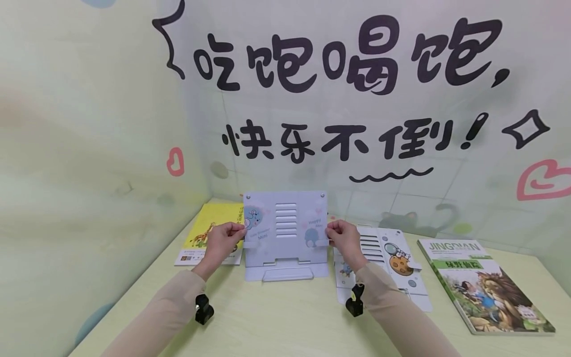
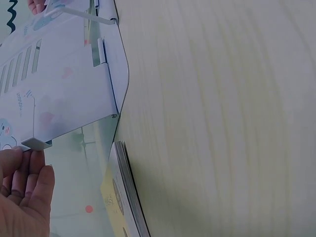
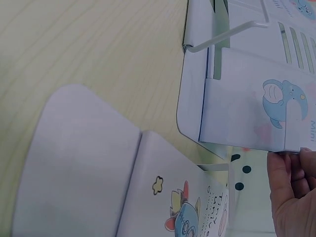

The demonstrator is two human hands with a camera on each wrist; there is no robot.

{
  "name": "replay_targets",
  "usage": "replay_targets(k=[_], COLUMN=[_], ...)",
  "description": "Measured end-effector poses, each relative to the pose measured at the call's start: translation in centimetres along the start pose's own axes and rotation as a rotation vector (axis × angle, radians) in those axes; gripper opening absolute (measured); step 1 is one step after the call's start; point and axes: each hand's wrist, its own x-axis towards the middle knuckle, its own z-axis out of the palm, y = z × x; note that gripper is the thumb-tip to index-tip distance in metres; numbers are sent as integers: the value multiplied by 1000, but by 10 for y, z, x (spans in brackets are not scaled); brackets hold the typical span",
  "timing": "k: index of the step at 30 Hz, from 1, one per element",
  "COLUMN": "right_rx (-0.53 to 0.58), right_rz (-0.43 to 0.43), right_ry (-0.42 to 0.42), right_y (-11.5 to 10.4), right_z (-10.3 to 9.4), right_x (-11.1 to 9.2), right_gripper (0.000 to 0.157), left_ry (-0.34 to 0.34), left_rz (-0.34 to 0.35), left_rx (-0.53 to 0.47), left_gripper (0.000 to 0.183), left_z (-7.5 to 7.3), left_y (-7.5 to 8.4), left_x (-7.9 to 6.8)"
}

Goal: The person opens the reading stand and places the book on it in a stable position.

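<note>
A pale bookstand with a blue cartoon print and a column of slots stands raised on its base in the middle of the table. Its left edge is pinched between thumb and fingers of my left hand, close by the page clip. On the opposite side, my right hand pinches the right edge, with the thumb hidden in part in the right wrist view. A wire lip sticks out at the front of the base.
A second white bookstand with a space print lies to the right, partly behind my right forearm. Further right is a thick green-and-white book. A yellow giraffe book lies at the left, near the printed wall.
</note>
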Motion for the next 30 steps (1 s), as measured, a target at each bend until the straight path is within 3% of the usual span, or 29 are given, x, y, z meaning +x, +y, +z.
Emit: replay_targets(k=[16,24,27,30], right_rx=[8,230,319,364], right_rz=[29,-73,-110,-126], right_ry=[-10,104,39,-109], right_y=[-1,-17,-29,-37], right_z=[0,8,22,41], right_x=[-5,-30,-48,-70], right_gripper=[11,24,26,28], left_ry=[-8,-30,-34,-30], left_rz=[-18,-1,10,9], left_rx=[-20,-20,-6,42], left_gripper=[17,19,22,26], left_z=[-1,-9,-19,-33], left_y=[-2,-6,-11,-20], left_x=[-2,0,3,6])
